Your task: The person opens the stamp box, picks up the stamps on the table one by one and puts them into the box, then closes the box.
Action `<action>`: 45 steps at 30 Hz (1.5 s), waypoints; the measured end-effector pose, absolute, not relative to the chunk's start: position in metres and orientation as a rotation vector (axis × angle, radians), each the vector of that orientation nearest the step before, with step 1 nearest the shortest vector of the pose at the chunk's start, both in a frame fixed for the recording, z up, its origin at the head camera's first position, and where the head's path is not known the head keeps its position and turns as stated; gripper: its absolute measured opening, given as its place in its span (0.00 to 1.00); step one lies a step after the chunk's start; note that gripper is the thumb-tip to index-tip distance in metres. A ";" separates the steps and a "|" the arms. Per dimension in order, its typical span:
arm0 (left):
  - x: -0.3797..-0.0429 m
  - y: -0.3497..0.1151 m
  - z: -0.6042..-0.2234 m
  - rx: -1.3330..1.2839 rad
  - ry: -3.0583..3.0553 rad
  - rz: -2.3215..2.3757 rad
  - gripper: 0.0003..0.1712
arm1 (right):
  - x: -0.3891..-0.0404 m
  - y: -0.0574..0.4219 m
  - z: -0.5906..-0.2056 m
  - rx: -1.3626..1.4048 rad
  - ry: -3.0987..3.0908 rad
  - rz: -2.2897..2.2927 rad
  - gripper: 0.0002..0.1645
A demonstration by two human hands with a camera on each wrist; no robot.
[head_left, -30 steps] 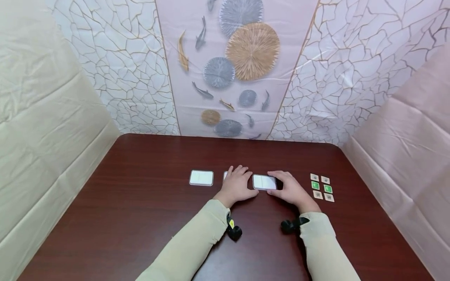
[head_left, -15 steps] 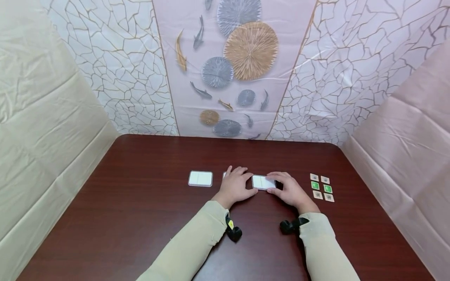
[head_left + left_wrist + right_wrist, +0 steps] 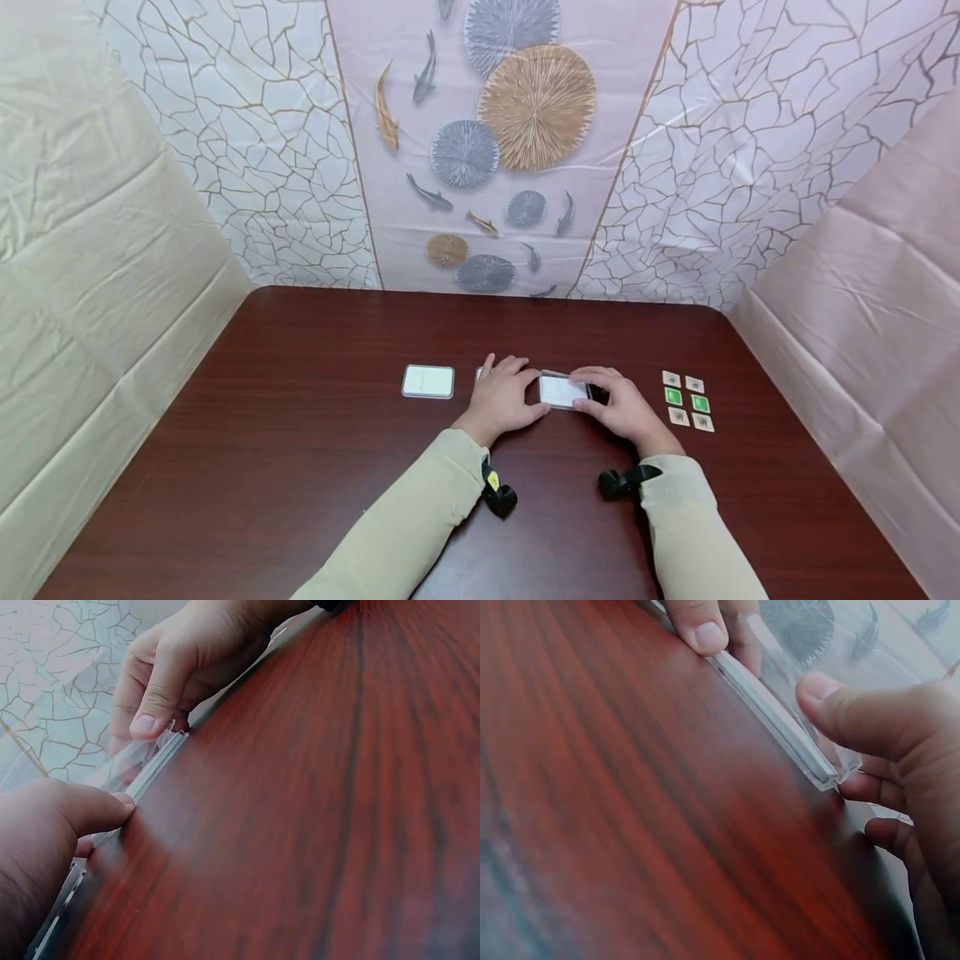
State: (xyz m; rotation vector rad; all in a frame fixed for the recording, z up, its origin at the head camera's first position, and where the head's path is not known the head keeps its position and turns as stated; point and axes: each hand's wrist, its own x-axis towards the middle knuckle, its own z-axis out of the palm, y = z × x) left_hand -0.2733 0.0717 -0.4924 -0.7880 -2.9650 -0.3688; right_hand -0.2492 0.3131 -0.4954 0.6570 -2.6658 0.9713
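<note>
A flat, clear plastic case with a white inside lies on the table between both hands. Its transparent lid stands tilted up from the white base, clearest in the right wrist view. My left hand holds the base's left end between thumb and fingers. With thumb and fingers, my right hand grips the lid near the right end. A second case is mostly hidden beneath my left hand; its edge shows in the left wrist view.
Another white case lies further left in the row. To the right sit several small square tiles, two of them green. The dark red-brown table meets patterned cloth walls at the back and sides.
The lid has come up at an angle under my right hand, its clear edge now showing above the base. My left hand has stayed almost in place.
</note>
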 end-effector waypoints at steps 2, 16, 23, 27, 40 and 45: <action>-0.273 0.071 -0.493 -0.787 -2.961 -0.367 0.39 | -0.251 0.314 -0.497 0.625 -2.656 1.005 0.22; -0.274 0.066 -0.494 -0.766 -2.952 -0.318 0.37 | -0.278 0.312 -0.503 0.453 -2.659 1.071 0.23; -0.275 0.066 -0.493 -0.770 -2.957 -0.300 0.36 | -0.298 0.308 -0.502 0.365 -2.717 1.016 0.24; -0.273 0.068 -0.492 -0.776 -2.969 -0.300 0.37 | -0.306 0.307 -0.503 0.337 -2.735 0.979 0.24; -0.270 0.071 -0.493 -0.773 -2.982 -0.319 0.37 | -0.310 0.309 -0.501 0.376 -2.823 0.909 0.25; -0.269 0.072 -0.493 -0.775 -2.987 -0.318 0.36 | -0.309 0.310 -0.501 0.374 -2.842 0.918 0.25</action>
